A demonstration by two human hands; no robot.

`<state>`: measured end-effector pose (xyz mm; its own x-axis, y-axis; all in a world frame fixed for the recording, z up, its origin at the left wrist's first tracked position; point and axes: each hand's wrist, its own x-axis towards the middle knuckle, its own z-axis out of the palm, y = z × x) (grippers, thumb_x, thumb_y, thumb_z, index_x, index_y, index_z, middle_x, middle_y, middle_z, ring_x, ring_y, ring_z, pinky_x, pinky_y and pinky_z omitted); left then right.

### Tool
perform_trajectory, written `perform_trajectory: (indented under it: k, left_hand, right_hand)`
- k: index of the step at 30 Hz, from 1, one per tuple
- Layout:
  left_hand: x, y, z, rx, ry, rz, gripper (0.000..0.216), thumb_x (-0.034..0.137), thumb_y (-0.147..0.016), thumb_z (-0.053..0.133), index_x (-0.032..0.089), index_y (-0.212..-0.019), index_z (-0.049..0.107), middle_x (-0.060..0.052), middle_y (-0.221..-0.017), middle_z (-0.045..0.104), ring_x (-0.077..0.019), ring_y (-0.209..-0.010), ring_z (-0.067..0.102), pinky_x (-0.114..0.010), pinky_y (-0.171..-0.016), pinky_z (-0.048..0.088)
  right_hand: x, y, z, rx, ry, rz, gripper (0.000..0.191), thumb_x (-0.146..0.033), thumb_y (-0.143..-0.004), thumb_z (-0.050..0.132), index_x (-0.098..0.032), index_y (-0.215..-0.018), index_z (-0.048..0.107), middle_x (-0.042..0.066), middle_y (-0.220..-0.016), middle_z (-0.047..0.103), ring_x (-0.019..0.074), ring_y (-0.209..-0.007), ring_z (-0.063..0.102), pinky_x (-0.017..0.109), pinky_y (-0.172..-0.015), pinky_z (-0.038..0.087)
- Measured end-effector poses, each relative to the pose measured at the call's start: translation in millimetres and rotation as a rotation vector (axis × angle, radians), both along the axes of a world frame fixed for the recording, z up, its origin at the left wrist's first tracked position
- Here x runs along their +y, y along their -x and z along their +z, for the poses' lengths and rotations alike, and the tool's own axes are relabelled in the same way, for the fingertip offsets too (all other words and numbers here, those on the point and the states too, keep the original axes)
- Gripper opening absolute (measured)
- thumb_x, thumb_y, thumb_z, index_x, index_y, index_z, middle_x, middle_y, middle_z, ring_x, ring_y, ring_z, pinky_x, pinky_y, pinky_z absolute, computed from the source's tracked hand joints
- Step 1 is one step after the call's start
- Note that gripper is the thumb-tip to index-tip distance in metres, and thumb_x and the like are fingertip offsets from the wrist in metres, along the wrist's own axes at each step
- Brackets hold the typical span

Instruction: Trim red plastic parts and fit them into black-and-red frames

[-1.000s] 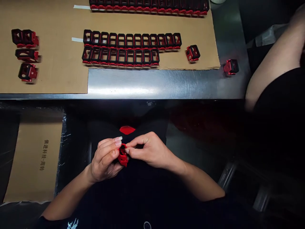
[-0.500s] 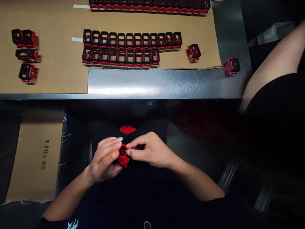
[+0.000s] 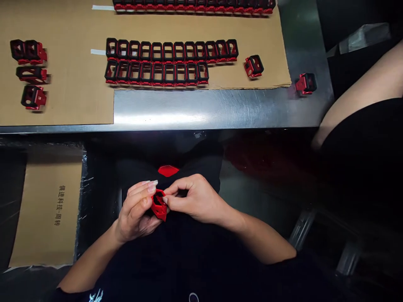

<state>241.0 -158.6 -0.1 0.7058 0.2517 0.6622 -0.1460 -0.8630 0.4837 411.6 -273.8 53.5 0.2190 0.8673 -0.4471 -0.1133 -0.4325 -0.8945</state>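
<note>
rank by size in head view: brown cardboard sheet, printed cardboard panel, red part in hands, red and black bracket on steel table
Brown cardboard sheet, then printed cardboard panel, then red part and bracket: unsure, the part is nearer.

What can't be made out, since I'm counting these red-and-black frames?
Head view:
- Red-and-black frame: partly hidden by the left hand and right hand.
- Top row of frames: cut off by the top edge.
- Red shape on dark clothing: too featureless to identify.
</note>
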Motion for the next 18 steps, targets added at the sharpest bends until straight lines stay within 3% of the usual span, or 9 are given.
perform_trajectory:
  k: [6, 12, 15, 18]
  left_hand:
    - [0, -1, 0.2, -0.017, -0.018, -0.02, 0.082, 0.016, -0.069, 0.086, 0.024, -0.141, 0.047, -0.01, -0.121, 0.066, -0.0274, -0.111, 0.07, -0.045, -0.09, 0.063]
    - [0, -1, 1.4, -0.009, 0.067, -0.023, 0.087, 0.021, -0.073, 0.085, 0.023, -0.147, 0.041, -0.012, -0.122, 0.066, -0.0278, -0.109, 0.071, -0.045, -0.088, 0.064]
    - [0, -2, 1.4, -0.012, 0.071, -0.04, 0.087, 0.023, -0.075, 0.084, 0.018, -0.15, 0.039, -0.014, -0.121, 0.066, -0.0285, -0.109, 0.071, -0.045, -0.088, 0.064]
    - [-1, -1, 0.3, -0.001, 0.089, -0.033, 0.085, 0.025, -0.074, 0.085, 0.022, -0.148, 0.042, -0.012, -0.12, 0.066, -0.0288, -0.107, 0.071, -0.046, -0.084, 0.065]
  right_hand:
    - [2, 1, -1.6, -0.015, 0.013, -0.039, 0.01, -0.025, -0.077, 0.074, -0.016, -0.073, 0.077, 0.002, -0.071, 0.076, 0.0143, -0.063, 0.069, 0.022, -0.058, 0.049]
    - [0, -9, 2.1, 0.042, -0.034, 0.092, 0.014, -0.022, -0.08, 0.07, -0.017, -0.09, 0.08, 0.001, -0.079, 0.078, 0.0148, -0.071, 0.071, 0.022, -0.064, 0.051]
    - [3, -5, 6.1, -0.041, -0.008, 0.062, 0.009, -0.024, -0.077, 0.075, -0.016, -0.081, 0.075, 0.001, -0.076, 0.076, 0.0146, -0.069, 0.07, 0.022, -0.063, 0.05]
    - [4, -4, 5.4, -0.125, -0.002, 0.062, 0.011, -0.024, -0.081, 0.071, -0.017, -0.073, 0.074, 0.0, -0.067, 0.074, 0.0124, -0.06, 0.066, 0.021, -0.057, 0.046]
